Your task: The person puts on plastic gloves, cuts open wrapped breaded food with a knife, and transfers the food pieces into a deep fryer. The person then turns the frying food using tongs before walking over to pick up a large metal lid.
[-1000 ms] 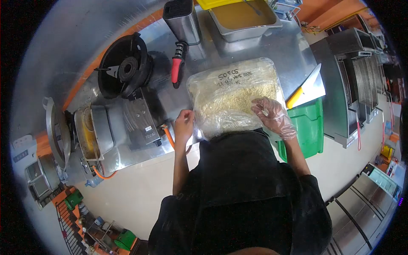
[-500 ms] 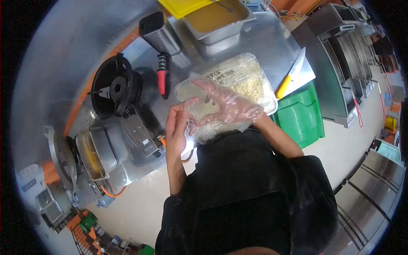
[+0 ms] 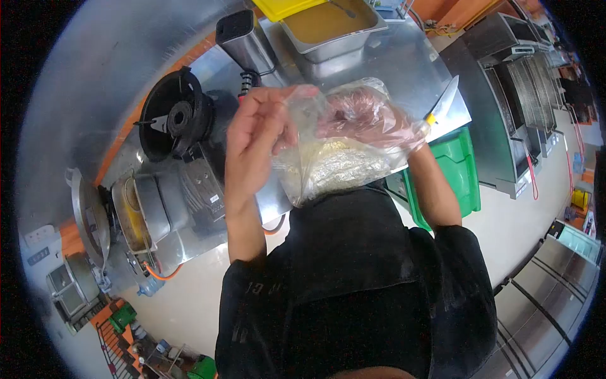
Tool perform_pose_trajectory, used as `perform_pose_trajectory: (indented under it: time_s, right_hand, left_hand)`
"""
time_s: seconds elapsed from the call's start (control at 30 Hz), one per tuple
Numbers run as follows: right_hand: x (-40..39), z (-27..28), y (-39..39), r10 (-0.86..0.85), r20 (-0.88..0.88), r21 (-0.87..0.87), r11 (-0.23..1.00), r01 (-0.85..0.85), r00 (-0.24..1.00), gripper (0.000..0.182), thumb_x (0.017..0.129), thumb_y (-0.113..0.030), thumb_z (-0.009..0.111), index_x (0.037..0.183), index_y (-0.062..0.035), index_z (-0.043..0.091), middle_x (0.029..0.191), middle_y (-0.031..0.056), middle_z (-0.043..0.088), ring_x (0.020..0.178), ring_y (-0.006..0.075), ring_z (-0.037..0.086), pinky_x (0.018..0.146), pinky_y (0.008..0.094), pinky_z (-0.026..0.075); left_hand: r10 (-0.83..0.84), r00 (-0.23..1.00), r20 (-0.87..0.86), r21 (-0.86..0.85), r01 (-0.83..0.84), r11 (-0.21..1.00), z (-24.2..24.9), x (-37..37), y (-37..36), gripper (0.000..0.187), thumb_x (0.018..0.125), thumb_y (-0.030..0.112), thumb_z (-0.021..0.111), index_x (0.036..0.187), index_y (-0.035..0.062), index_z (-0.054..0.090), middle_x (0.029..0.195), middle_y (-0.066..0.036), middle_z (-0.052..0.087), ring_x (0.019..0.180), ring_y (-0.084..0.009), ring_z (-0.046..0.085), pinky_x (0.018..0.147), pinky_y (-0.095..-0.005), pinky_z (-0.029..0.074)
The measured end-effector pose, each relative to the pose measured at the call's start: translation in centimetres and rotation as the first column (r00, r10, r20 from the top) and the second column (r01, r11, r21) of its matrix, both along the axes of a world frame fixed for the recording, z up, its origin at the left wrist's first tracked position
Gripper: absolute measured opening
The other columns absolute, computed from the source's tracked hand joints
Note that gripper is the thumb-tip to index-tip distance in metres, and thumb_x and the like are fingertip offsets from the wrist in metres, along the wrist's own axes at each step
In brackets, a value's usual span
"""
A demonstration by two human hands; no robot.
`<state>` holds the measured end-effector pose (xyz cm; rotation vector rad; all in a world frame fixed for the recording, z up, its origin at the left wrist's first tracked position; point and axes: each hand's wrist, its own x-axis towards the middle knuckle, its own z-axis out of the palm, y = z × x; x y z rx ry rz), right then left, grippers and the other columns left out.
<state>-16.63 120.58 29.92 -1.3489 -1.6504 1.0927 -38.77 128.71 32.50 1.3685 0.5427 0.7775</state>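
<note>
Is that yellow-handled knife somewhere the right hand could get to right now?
Probably yes: the knife lies near the gloved right hand, with nothing solid seen between them. The hand would likely have to turn outward, though, and the clear plastic between it and the left hand might hinder that.

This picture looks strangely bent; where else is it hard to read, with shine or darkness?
Head view: wide-angle bowing, with black corners; head view: bright glare on the steel counter beside the left forearm; head view: highlights on the crinkled plastic film and plastic glove; head view: the black apron shows little detail.
</note>
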Motion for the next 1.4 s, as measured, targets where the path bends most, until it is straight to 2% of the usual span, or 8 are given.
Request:
perform_pose_trajectory:
  time_s: [0.13, 0.27, 0.47, 0.67, 0.8, 1.1, 1.13, 1.4]
  right_hand:
    - [-5.5, -0.4, 1.1, 0.120, -0.652, 0.111, 0.992, -0.062, 0.749, 0.023, 0.091, -0.025, 0.075, 0.096, -0.0029, 0.071, 0.087, 0.0081, 0.068, 0.080, 0.0190, 0.066, 0.075, 0.0366, 0.053]
    - [-12.6, -0.7, 3.3, 0.421, -0.348, 0.589, 0.793, -0.154, 0.838, 0.010, 0.095, -0.015, 0.071, 0.100, -0.0063, 0.068, 0.089, 0.0068, 0.065, 0.083, 0.0199, 0.065, 0.076, 0.0348, 0.052]
    - [-23.4, -3.4, 1.8, 0.521, -0.251, 0.618, 0.735, -0.279, 0.816, 0.022, 0.099, -0.026, 0.065, 0.093, -0.0054, 0.063, 0.086, 0.0091, 0.059, 0.081, 0.0246, 0.063, 0.077, 0.0382, 0.050]
    - [-26.2, -2.8, -0.5, 0.789, -0.445, 0.347, 0.588, -0.730, 0.424, 0.019, 0.097, -0.022, 0.066, 0.097, -0.0036, 0.062, 0.091, 0.0111, 0.062, 0.085, 0.0261, 0.065, 0.078, 0.0388, 0.049]
    - [-25.4, -1.3, 0.3, 0.710, -0.356, 0.571, 0.680, -0.460, 0.607, 0.016, 0.097, -0.020, 0.066, 0.093, -0.0055, 0.060, 0.088, 0.0086, 0.059, 0.081, 0.0255, 0.062, 0.077, 0.0408, 0.049]
    - [-19.5, -0.9, 9.2, 0.089, -0.324, 0.468, 0.880, 0.078, 0.942, 0.028, 0.097, -0.036, 0.068, 0.094, -0.0086, 0.064, 0.089, 0.0078, 0.063, 0.087, 0.0229, 0.063, 0.078, 0.0388, 0.051]
    - [-17.9, -1.5, 10.2, 0.008, -0.278, 0.481, 0.867, 0.132, 0.960, 0.031, 0.096, -0.040, 0.068, 0.095, -0.0086, 0.067, 0.091, 0.0082, 0.065, 0.089, 0.0232, 0.064, 0.079, 0.0382, 0.051]
    - [-2.2, -4.5, 8.4, -0.049, 0.269, 0.124, 0.992, 0.015, 0.962, 0.037, 0.092, -0.040, 0.068, 0.103, -0.0053, 0.073, 0.098, 0.0149, 0.073, 0.088, 0.0257, 0.069, 0.081, 0.0392, 0.054]
  left_hand:
    - [0.330, 0.910, 0.252, -0.276, -0.260, 0.926, -4.4, -2.2, 0.2, 0.025, 0.107, 0.025, 0.050, 0.120, 0.0040, 0.055, 0.114, -0.011, 0.068, 0.076, -0.0146, 0.060, 0.064, -0.0249, 0.045]
    - [0.628, 0.744, 0.230, -0.591, -0.406, 0.697, -11.4, -6.3, -1.5, 0.026, 0.107, 0.025, 0.051, 0.121, 0.0038, 0.055, 0.110, -0.007, 0.068, 0.083, -0.0138, 0.061, 0.069, -0.0247, 0.047]
    - [0.644, 0.758, 0.100, -0.772, -0.349, 0.531, -21.3, -11.3, -8.4, 0.029, 0.107, 0.027, 0.051, 0.123, 0.0033, 0.056, 0.112, -0.008, 0.067, 0.089, -0.0150, 0.061, 0.076, -0.0278, 0.048]
    - [0.626, 0.779, 0.036, -0.785, -0.366, 0.500, -25.1, -12.8, -12.0, 0.033, 0.106, 0.029, 0.052, 0.125, 0.0029, 0.056, 0.115, -0.008, 0.066, 0.095, -0.0163, 0.061, 0.083, -0.0309, 0.048]
    - [0.609, 0.793, -0.010, -0.762, -0.401, 0.509, -26.2, -13.7, -13.0, 0.035, 0.106, 0.031, 0.052, 0.127, 0.0026, 0.056, 0.116, -0.008, 0.066, 0.099, -0.0171, 0.061, 0.087, -0.0330, 0.049]
    - [0.694, 0.711, -0.117, -0.365, -0.680, 0.635, -24.2, -15.5, -10.5, 0.041, 0.105, 0.034, 0.052, 0.130, 0.0020, 0.057, 0.120, -0.009, 0.064, 0.108, -0.0190, 0.061, 0.097, -0.0376, 0.050]
    - [0.726, 0.670, -0.153, -0.332, -0.727, 0.601, -21.2, -15.5, -9.3, 0.029, 0.104, 0.031, 0.058, 0.116, 0.0052, 0.066, 0.104, -0.004, 0.064, 0.092, -0.0144, 0.061, 0.082, -0.0310, 0.051]
    - [0.739, 0.602, -0.303, 0.031, -0.769, 0.639, -18.8, -13.7, -1.3, 0.023, 0.101, 0.025, 0.065, 0.112, 0.0058, 0.066, 0.090, 0.002, 0.065, 0.076, -0.0063, 0.055, 0.068, -0.0214, 0.043]
